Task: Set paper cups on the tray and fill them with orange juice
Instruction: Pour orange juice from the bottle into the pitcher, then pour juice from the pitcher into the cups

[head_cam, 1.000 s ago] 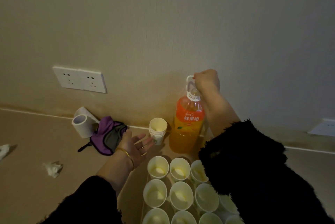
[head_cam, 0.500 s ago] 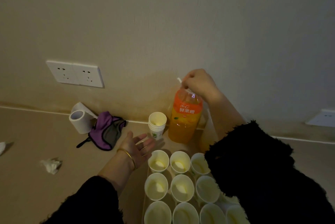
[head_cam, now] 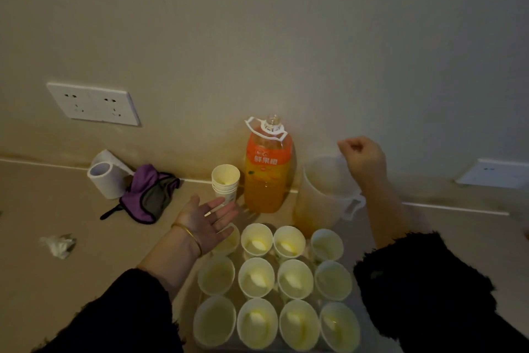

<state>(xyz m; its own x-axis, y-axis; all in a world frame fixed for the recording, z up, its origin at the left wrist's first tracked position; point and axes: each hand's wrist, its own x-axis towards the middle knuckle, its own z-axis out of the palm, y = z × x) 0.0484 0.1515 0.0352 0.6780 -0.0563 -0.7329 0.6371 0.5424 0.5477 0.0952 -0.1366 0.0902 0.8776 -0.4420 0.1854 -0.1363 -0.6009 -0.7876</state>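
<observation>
Several paper cups (head_cam: pixel 255 279) stand in rows on a clear tray (head_cam: pixel 236 295), each with pale yellow liquid at the bottom. A stack of spare cups (head_cam: pixel 225 184) sits behind them by the wall. The orange juice bottle (head_cam: pixel 266 172) stands upright beside the stack, its cap off and its white carry handle up. My left hand (head_cam: pixel 209 221) hovers palm up, fingers spread, just in front of the stack and over the tray's far left cup. My right hand (head_cam: pixel 362 158) is a closed fist over the rim of a translucent pitcher (head_cam: pixel 323 198); nothing shows in it.
A roll of tape or paper (head_cam: pixel 104 178) and a purple-grey cloth (head_cam: pixel 148 195) lie at the left by the wall. A crumpled tissue (head_cam: pixel 58 244) lies further left. Wall sockets (head_cam: pixel 94 105) are above; another plate (head_cam: pixel 495 172) is at the right.
My right hand has let go of the bottle's top and moved right, over the pitcher. The bottle now stands free by the wall. My left hand has barely moved.
</observation>
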